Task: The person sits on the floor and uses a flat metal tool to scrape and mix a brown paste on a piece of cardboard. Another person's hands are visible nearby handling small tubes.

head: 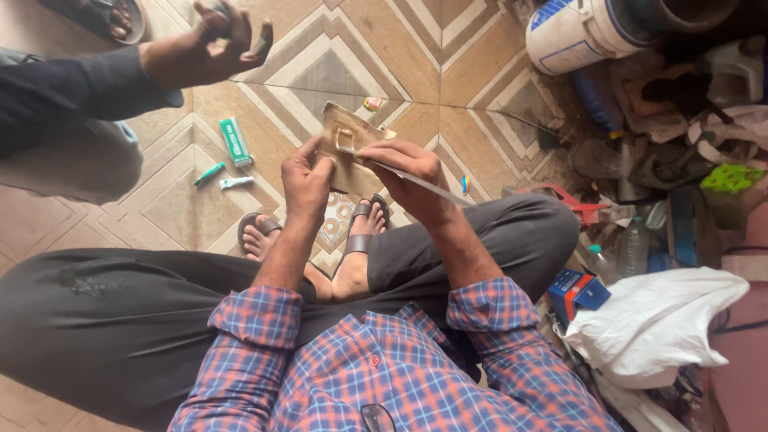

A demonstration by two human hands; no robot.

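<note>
I sit cross-legged on a tiled floor, holding a small tan, worn board-like piece [346,142] with a rectangular metal fitting on it above my feet. My left hand [305,182] grips its left lower edge. My right hand [406,172] presses on its right side and holds a long thin flat blade [436,190] that runs out to the right. Another person's hand [214,42] in a dark sleeve hovers at the upper left, fingers curled around something small.
A green box [234,141], a green tube and a white tube [237,182] lie on the floor at left. A white bucket [578,32], red tool [582,206], bottles, a blue box [578,290] and a white plastic bag [656,320] crowd the right side.
</note>
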